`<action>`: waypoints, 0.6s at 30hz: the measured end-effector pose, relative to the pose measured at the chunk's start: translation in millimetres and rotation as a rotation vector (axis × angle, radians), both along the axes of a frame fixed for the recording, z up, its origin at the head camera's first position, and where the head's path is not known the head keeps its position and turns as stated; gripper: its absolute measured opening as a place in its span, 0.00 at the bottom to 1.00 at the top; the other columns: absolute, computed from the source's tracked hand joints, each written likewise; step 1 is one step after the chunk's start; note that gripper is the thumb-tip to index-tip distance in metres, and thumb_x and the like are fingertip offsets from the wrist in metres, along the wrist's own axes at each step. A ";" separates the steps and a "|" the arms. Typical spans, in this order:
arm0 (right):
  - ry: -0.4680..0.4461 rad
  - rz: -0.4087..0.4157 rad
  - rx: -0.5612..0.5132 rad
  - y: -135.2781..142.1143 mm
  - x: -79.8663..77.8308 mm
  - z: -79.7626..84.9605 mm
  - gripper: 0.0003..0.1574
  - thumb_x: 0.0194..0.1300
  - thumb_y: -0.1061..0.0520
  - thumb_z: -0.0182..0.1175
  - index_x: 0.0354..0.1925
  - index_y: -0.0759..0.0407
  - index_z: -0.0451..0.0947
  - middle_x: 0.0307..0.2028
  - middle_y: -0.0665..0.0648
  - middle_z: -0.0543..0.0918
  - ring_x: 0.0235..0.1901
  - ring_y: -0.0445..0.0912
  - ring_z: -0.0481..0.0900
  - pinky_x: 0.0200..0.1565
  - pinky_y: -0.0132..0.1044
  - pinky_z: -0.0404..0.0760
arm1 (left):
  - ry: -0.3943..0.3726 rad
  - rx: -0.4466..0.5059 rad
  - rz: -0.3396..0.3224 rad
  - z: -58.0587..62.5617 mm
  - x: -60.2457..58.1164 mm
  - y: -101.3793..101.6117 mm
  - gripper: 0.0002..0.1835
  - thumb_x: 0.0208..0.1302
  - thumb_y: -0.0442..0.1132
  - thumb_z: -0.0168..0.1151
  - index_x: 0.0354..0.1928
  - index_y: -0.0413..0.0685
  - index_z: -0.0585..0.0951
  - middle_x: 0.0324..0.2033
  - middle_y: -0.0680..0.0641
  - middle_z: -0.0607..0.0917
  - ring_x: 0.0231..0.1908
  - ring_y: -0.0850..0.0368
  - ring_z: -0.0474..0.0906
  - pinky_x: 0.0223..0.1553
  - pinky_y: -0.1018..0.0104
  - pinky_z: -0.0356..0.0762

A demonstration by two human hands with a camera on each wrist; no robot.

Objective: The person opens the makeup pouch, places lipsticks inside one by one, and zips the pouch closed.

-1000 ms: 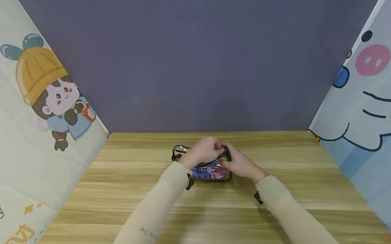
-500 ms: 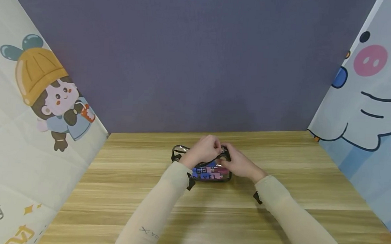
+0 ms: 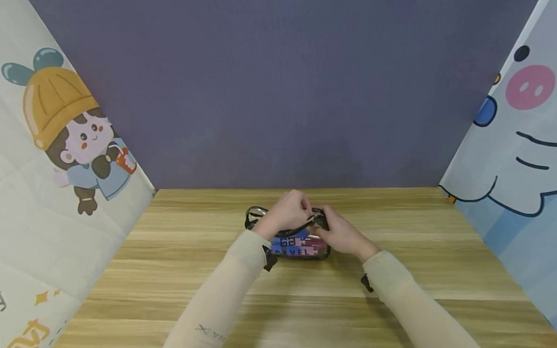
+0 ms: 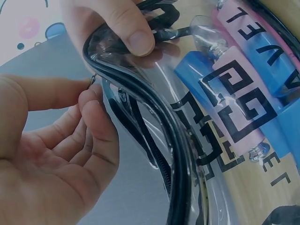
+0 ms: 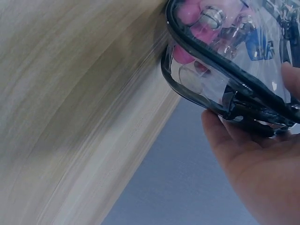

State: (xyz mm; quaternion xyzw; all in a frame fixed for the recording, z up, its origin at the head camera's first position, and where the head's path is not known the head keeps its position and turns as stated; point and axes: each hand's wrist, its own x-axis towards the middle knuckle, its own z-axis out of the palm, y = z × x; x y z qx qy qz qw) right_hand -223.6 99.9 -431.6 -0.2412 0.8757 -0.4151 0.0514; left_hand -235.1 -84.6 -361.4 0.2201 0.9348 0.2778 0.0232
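Observation:
A clear plastic pouch [image 3: 257, 212] with black piping and black printed letters lies on the wooden table. Pink and blue pieces [image 4: 236, 96] show through its wall. At the pouch's opening, my left hand [image 3: 288, 214] pinches a small metal zipper pull [image 4: 92, 81] between thumb and index finger; its other fingers are curled. A stretch of zipper [image 4: 161, 166] stands apart from the piping near it. My right hand [image 3: 343, 232] grips the pouch's right end, thumb on the near side and fingers behind and below, as the right wrist view shows.
The wooden table [image 3: 196, 296] reaches back to a dark grey-blue panel [image 3: 283, 90]. Cartoon-printed white cloth [image 3: 23, 181] hangs on the left, and another printed cloth [image 3: 534, 171] hangs on the right. Each wrist wears a black strap.
My left hand has shifted slightly left along the pouch's top, uncovering a bit more of the opening at the right. The right hand stays in place on the pouch's end.

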 end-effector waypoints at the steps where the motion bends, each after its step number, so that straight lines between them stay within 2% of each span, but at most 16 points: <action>1: 0.004 0.002 0.003 0.1 0.1 -0.4 0.31 0.76 0.55 0.57 0.69 0.62 0.60 0.54 0.60 0.79 0.46 0.47 0.79 0.50 0.46 0.79 | 0.001 -0.001 0.000 0.0 0.1 -0.3 0.09 0.60 0.29 0.58 0.31 0.47 0.86 0.32 0.51 0.86 0.34 0.56 0.80 0.40 0.63 0.81; 6: 0.006 0.006 0.004 0.3 0.7 -1.5 0.29 0.76 0.55 0.58 0.67 0.63 0.61 0.48 0.59 0.78 0.40 0.46 0.77 0.44 0.43 0.78 | -0.035 0.014 -0.001 0.4 0.9 -2.2 0.11 0.59 0.27 0.56 0.27 0.46 0.85 0.29 0.50 0.84 0.27 0.57 0.76 0.32 0.65 0.78; 10: 0.016 0.000 0.012 0.7 0.3 -1.2 0.27 0.76 0.54 0.58 0.64 0.63 0.62 0.45 0.58 0.78 0.39 0.47 0.77 0.43 0.43 0.78 | -0.063 0.015 0.002 1.1 1.2 -4.0 0.12 0.57 0.25 0.54 0.24 0.46 0.83 0.26 0.50 0.83 0.19 0.59 0.70 0.27 0.67 0.74; 14: 0.019 -0.005 0.029 1.4 -0.9 -1.2 0.26 0.76 0.55 0.58 0.64 0.63 0.62 0.45 0.58 0.78 0.39 0.46 0.77 0.43 0.43 0.78 | -0.057 0.005 -0.005 2.1 1.8 -5.2 0.13 0.55 0.24 0.53 0.21 0.47 0.81 0.22 0.51 0.81 0.16 0.61 0.67 0.26 0.68 0.72; 18: 0.013 0.000 0.039 2.0 -1.9 -1.4 0.26 0.76 0.56 0.57 0.65 0.64 0.61 0.46 0.58 0.78 0.40 0.47 0.78 0.44 0.44 0.78 | -0.070 0.001 -0.012 2.6 2.8 -6.1 0.16 0.54 0.23 0.51 0.15 0.50 0.74 0.14 0.54 0.70 0.14 0.62 0.59 0.22 0.69 0.65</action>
